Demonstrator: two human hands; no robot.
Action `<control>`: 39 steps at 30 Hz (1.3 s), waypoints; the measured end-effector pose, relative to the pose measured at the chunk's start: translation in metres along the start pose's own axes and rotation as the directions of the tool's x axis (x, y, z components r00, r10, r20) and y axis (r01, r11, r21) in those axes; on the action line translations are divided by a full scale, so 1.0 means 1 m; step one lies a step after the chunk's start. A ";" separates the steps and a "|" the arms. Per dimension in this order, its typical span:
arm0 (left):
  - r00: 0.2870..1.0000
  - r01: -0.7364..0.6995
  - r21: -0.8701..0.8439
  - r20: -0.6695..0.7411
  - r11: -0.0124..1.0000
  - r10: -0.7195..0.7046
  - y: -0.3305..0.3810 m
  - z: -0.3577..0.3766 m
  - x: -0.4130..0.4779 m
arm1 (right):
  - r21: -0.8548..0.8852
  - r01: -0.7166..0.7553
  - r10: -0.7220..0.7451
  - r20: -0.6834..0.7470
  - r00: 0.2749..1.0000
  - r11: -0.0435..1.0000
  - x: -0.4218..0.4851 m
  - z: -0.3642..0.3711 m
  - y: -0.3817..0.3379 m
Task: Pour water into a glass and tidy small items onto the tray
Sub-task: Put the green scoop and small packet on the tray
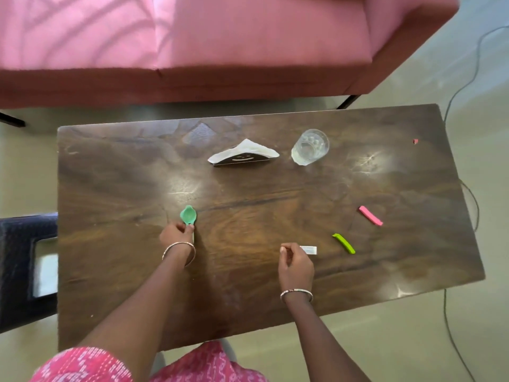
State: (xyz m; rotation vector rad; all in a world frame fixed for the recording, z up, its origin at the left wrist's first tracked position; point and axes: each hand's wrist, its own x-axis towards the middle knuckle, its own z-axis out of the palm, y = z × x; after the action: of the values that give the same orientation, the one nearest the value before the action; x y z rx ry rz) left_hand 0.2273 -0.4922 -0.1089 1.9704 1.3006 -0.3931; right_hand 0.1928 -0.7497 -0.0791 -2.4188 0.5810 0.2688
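Small items taken up, one in each hand

Head view: the left hand [177,234] is curled round the handle of a green scoop [188,215] left of the middle of the table [110,175], and the right hand [296,264] pinches the left end of a white sachet [308,250] on the near side. A green clip [343,243] and a pink clip [370,215] lie further right, well apart from the glass [310,146], which stands at the far side beside a napkin holder [243,157]. No tray shows, so it should be found first. The flat sachet probably needs a firm fingertip pinch, and both loads are best lifted straight up and carried low, away from the glass
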 end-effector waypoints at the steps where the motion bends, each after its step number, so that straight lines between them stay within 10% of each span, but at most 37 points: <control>1: 1.000 -0.003 -0.008 -0.007 1.000 0.003 0.002 0.003 -0.003 | 0.007 -0.014 0.014 -0.014 1.000 1.000 0.004 -0.003 0.002; 16: 0.960 -0.234 -0.075 0.141 0.969 0.242 0.037 0.062 -0.100 | -0.019 -0.142 0.132 -0.260 0.957 0.990 0.092 -0.081 0.075; 25: 0.949 -0.242 -0.020 0.201 0.970 0.241 0.023 0.080 -0.117 | -0.122 0.174 -0.140 0.244 0.959 0.977 0.060 -0.052 0.085; 34: 0.933 -0.266 -0.057 0.238 0.962 0.271 0.003 0.067 -0.114 | -0.327 0.109 -0.048 0.190 0.981 0.939 0.052 -0.031 0.077; 39: 0.935 -0.222 -0.114 0.258 0.968 0.244 -0.014 0.041 -0.109 | 0.010 -0.124 0.124 0.054 0.991 0.992 0.031 -0.030 0.061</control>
State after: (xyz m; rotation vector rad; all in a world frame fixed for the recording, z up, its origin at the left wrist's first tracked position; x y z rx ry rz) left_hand 0.1722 -0.5909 -0.0769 1.8978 0.8856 -0.4649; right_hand 0.1930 -0.8222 -0.0979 -2.3587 0.7079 0.3796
